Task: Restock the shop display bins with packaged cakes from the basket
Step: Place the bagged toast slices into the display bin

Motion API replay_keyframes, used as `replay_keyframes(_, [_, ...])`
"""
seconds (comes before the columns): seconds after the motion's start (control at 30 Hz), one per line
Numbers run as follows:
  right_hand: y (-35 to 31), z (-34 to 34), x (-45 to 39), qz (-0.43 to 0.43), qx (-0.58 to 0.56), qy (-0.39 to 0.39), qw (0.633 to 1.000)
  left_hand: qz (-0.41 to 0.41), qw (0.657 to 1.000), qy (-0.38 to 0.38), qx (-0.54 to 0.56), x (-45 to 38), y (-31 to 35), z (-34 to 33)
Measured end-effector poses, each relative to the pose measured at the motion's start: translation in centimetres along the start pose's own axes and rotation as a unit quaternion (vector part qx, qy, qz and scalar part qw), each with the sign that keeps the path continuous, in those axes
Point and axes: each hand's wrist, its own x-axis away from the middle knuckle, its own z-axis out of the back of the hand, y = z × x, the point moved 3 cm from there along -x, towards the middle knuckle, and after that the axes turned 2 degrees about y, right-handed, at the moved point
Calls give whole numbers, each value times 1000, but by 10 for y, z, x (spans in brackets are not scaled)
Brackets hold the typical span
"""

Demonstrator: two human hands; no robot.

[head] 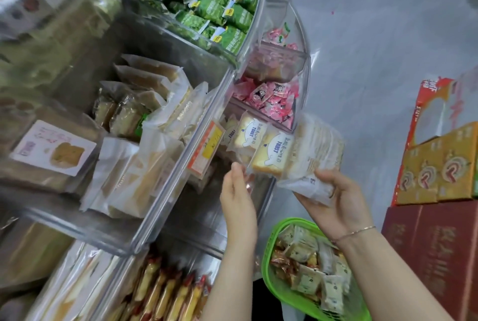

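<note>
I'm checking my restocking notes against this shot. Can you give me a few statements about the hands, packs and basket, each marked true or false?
1. The right hand holds a stack of toast packs. True.
2. The basket is red. False: it is green.
3. The basket holds no packets. False: wrapped packets lie in it.
4. The left hand touches the toast pack at the clear bin. True.
5. Pink packets lie in the compartment above the toast. True.
</note>
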Motion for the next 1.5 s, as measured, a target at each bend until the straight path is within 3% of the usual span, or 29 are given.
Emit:
replay_keyframes(0.07, [5,-1,8,-44,28,-34,998,62,989,-96,89,9,1,6])
replay_keyframes(0.13, [11,-1,16,-98,76,-62,990,128,972,-130,147,12,1,14])
replay_keyframes(0.2, [13,1,20,-116,114,-53,985,182,961,-102,180,10,-3,26])
replay_keyframes(0.3, [5,9,21,-48,95,27,994,235,950,-73,194,7,-9,45])
replay_keyframes(0.4, [-3,17,29,-26,43,51,997,227,961,-94,126,5,-11,59])
replay_keyframes(0.57, [28,7,46,-158,171,-21,972,218,954,-202,-39,15,0,57])
replay_keyframes(0.67, [43,7,44,-112,174,26,978,222,951,-216,22,23,2,61])
replay_keyframes(0.73, [49,11,42,-56,108,87,989,229,943,-215,111,36,-1,67])
replay_keyframes(0.8, [60,14,45,-27,50,137,989,191,949,-213,130,52,-6,69])
replay_keyframes(0.9, [87,9,52,-49,-10,118,992,114,970,-172,131,70,-13,60])
replay_keyframes(0.97, [101,6,53,-83,36,93,992,73,985,-90,130,68,-14,57])
replay_keyframes(1.07, [92,13,43,-40,209,148,966,-22,1000,10,-10,47,-13,61])
replay_keyframes(1.13, [70,22,34,19,324,179,929,-34,989,49,-134,26,-17,64])
replay_keyframes(1.2, [51,26,29,49,478,136,866,-1,969,74,-236,-2,-25,67])
replay_keyframes(1.3, [43,30,20,58,665,40,744,23,929,80,-361,-50,-36,66])
replay_keyframes(1.4, [50,25,10,73,660,-22,748,35,891,75,-447,-91,-44,64])
replay_keyframes(1.5, [63,21,-2,73,618,-65,780,-22,841,73,-535,-115,-50,69])
